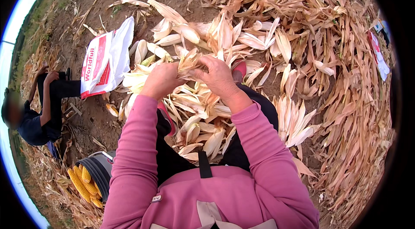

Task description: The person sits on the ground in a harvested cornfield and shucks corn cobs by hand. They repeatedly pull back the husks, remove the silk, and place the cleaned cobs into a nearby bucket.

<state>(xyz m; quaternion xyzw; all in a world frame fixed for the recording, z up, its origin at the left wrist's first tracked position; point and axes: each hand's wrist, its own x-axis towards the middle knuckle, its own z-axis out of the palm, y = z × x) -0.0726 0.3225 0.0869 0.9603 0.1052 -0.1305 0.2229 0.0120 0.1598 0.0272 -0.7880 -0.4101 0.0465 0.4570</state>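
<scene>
My left hand [163, 80] and my right hand [216, 78] are close together in front of me, both gripping a dry corn husk [188, 64] between them. Whether an ear of corn is inside cannot be told, as my fingers cover part of it. Below and around my hands lies a heap of pale loose husks [194, 99]. Just beyond them are ears in their husks [186, 32], some close to my left hand. A dark bucket [97, 172] with husked yellow corn ears [82, 182] in its mouth is beside my left arm.
A white and red printed sack [108, 60] lies on the soil to the left. Beyond it sits another person [39, 125] in dark clothes. Dry corn stalks and leaves [350, 109] cover the ground at right. Another white and red sack [378, 55] is at the far right.
</scene>
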